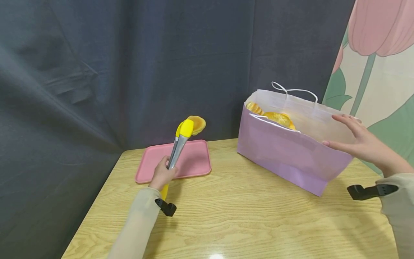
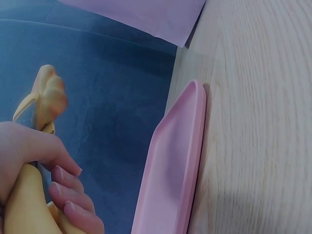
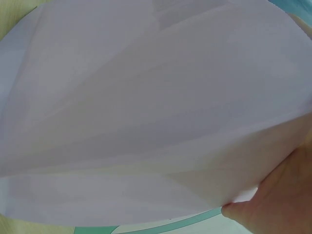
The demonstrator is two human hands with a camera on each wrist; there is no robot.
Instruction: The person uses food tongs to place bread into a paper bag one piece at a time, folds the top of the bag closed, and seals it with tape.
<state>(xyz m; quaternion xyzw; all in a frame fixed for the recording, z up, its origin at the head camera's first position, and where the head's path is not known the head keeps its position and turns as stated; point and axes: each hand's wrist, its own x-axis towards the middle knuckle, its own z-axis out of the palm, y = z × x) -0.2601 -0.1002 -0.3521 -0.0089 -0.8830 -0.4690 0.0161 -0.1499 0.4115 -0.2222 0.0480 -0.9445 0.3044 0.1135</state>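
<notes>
In the head view my left hand (image 1: 162, 175) grips a pair of metal tongs (image 1: 176, 153) with yellow tips and yellow handles. Between the tips is a golden, ridged piece of bread (image 2: 51, 97), raised above the far side of a pink tray (image 1: 194, 158). A lilac paper bag (image 1: 281, 151) stands at the right, its mouth wide. My right hand (image 1: 372, 144) is at the bag's right end, thumb and fingers spread and straight against the rim. The right wrist view shows its thumb at the bag's edge; the other fingers are mostly hidden there.
Inside the bag lie several breads (image 1: 277, 118) near its left end. White cord handles (image 1: 302, 90) rise from the bag's sides. A dark curtain (image 1: 181, 64) hangs behind the wooden table (image 1: 226, 216), and a flower-patterned wall (image 1: 385, 86) is at the right.
</notes>
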